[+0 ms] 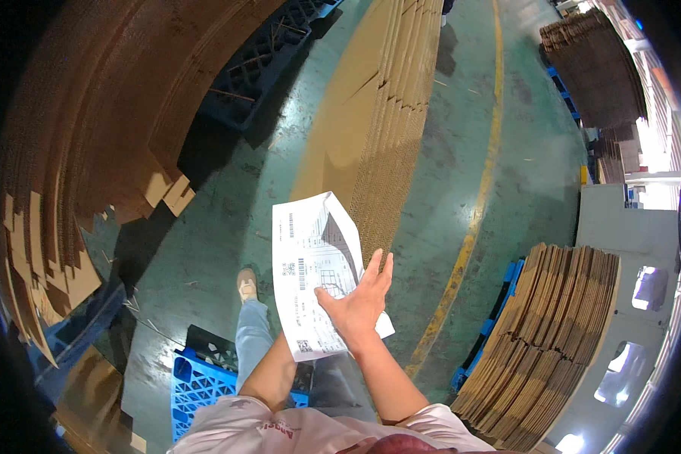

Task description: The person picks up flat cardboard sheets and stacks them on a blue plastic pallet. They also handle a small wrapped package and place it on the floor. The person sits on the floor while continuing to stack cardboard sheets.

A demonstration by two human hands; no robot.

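Note:
A white printed paper sheet (299, 287) with a line drawing, text and codes is held up in front of my body. Its upper right edge curls, and a shadow falls on it. My right hand (358, 306) lies over the sheet's right side, thumb stretched across the print and fingers spread past the edge. Behind the sheet's lower left part my left forearm (272, 374) disappears; the left hand and its fingers are hidden there. Just beyond the paper runs a long stack of flat brown cardboard sheets (390, 113).
Tall cardboard stacks (113, 113) rise at left beside a dark blue pallet (261, 68). A blue plastic pallet (197, 390) is by my legs. Bundled cardboard (541, 340) sits on the right, near a white machine (605, 227). A yellow line (477, 204) crosses the green floor (450, 174).

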